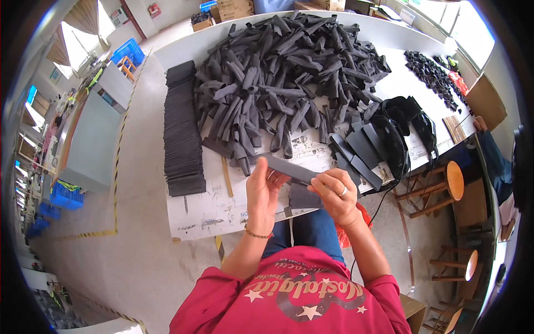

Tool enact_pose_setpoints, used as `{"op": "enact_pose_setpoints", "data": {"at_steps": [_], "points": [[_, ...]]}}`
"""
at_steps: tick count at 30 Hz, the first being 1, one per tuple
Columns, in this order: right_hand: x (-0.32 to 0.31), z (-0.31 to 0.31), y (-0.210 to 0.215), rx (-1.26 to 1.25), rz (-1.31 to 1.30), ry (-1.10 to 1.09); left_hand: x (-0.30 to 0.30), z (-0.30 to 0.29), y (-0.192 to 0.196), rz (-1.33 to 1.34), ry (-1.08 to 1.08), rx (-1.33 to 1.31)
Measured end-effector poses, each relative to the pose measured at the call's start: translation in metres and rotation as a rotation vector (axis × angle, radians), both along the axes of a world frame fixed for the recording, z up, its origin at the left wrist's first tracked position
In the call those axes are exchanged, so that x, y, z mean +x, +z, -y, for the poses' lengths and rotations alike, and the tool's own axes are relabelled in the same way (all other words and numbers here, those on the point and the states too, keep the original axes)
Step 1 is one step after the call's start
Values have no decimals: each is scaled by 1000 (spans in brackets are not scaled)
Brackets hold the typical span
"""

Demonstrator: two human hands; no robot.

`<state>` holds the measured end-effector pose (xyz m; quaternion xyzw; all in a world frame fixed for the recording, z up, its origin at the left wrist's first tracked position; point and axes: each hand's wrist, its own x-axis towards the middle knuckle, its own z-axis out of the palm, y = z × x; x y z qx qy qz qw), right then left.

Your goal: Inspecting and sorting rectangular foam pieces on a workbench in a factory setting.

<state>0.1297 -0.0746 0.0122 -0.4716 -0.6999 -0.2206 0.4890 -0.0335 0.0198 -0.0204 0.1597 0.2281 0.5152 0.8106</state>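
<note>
A folded dark grey strip point(289, 168), apparently fabric, stretches between my two hands above the table's near edge. My left hand point(263, 192) is closed on its left end, thumb raised. At the other end, my right hand point(336, 196) pinches the strip, a ring on one finger. Just below lies a flat dark grey piece point(303, 197) on the table edge, partly covered by the right hand. Beyond my hands spreads a big heap of rolled dark grey pieces point(289, 72). To the left runs a long, tight row of flat dark grey pieces point(182, 133).
Right of my hands lie flat dark panels point(361, 147) beside bulky black gear point(396, 139) with a cable hanging down. Small black parts point(431, 78) are scattered on the white table point(194, 220) at far right. Wooden stools point(453, 181) stand on the right.
</note>
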Motion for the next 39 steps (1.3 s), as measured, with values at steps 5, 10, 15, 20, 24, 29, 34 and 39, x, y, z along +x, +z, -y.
{"op": "enact_pose_setpoints", "data": {"at_steps": [5, 10, 15, 20, 24, 29, 34, 39], "points": [[12, 8, -8, -208, -234, 21, 2, -2, 7, -258, 64, 94], [16, 11, -33, -700, -1195, -49, 9, -3, -9, -294, -40, 165], [46, 18, -39, -558, -1277, -16, 15, -9, -13, -231, -154, 138], [75, 44, -58, -686, -1270, -113, 0, -39, -51, -450, 56, 139], [67, 45, -62, -829, -1179, -253, -3, -62, -66, -607, 259, 167], [76, 53, -69, -698, -743, -579, 8, -89, -65, -767, 285, 341], [116, 57, -98, -693, -473, -650, 37, -135, -88, -1276, 215, 757], [128, 60, -112, -705, -359, -682, 80, -150, -97, -1474, 377, 1023]]}}
